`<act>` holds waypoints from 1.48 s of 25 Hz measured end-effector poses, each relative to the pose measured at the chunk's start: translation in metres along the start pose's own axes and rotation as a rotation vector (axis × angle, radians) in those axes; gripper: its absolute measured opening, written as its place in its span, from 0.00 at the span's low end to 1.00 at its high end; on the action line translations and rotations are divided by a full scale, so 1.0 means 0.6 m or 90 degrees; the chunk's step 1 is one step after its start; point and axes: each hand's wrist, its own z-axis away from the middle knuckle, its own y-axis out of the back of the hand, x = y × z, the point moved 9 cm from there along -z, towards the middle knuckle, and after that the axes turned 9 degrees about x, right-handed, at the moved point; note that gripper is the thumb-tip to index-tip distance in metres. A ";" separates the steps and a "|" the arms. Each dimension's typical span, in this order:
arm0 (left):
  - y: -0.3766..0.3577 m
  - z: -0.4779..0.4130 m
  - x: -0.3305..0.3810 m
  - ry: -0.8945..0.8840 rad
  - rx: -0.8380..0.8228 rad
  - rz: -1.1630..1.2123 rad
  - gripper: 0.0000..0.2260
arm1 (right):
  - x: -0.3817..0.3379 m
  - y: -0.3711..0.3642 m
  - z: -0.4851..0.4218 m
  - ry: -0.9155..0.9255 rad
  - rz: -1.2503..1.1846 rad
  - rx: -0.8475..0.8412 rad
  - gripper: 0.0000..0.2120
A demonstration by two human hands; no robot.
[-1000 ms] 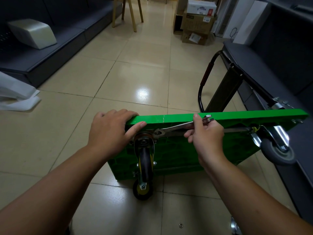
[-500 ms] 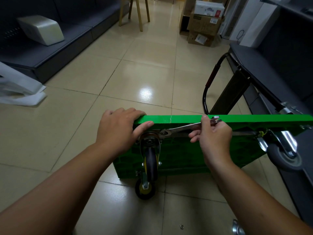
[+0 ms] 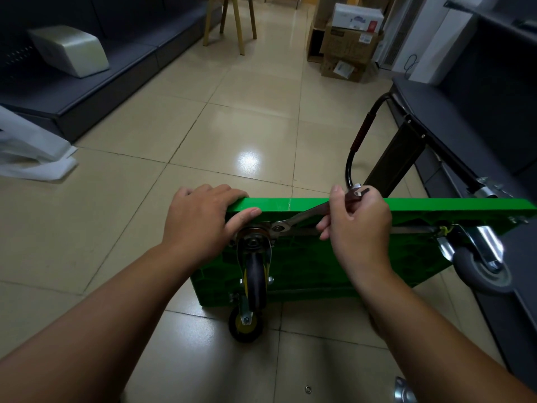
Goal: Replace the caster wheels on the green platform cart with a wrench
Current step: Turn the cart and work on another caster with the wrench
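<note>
The green platform cart (image 3: 305, 204) stands on its edge on the tiled floor, underside toward me. My left hand (image 3: 200, 219) grips its top edge at the left corner, just above a black caster wheel (image 3: 255, 267). A second small wheel with a yellow hub (image 3: 246, 323) touches the floor below it. My right hand (image 3: 356, 225) is shut on the handle of a silver wrench (image 3: 302, 217), whose ring end sits on a bolt (image 3: 279, 227) beside the caster's mounting plate. A grey caster (image 3: 479, 264) hangs at the cart's right end.
The cart's black folded handle (image 3: 357, 146) with a red grip points away behind the deck. Dark low shelving (image 3: 476, 132) runs along the right, dark benches (image 3: 110, 71) along the left. Cardboard boxes (image 3: 348, 39) and wooden stool legs (image 3: 232, 21) stand farther back. A loose metal plate (image 3: 404, 392) lies near my right forearm.
My right hand has swung the wrench handle upward, so its free end now stands above the cart's top edge. My left hand holds the same corner. The view has shifted slightly.
</note>
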 end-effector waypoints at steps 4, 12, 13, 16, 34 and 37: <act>0.004 0.000 0.002 0.000 0.003 -0.007 0.32 | -0.025 -0.008 0.004 0.030 0.001 -0.015 0.08; 0.004 0.000 0.006 0.009 -0.030 -0.011 0.29 | -0.033 -0.016 0.005 0.044 -0.025 -0.024 0.07; 0.004 0.001 0.007 0.013 -0.032 -0.010 0.30 | -0.033 -0.019 0.007 0.049 -0.026 -0.027 0.07; 0.009 0.000 0.009 0.022 -0.030 -0.018 0.31 | -0.037 -0.021 0.004 0.060 -0.040 -0.023 0.06; 0.011 0.013 0.007 0.007 -0.104 0.041 0.21 | -0.038 -0.006 0.046 -0.109 -0.226 -0.045 0.05; 0.009 0.014 0.004 0.019 -0.091 0.065 0.21 | 0.091 0.027 0.064 -0.395 -0.452 0.073 0.04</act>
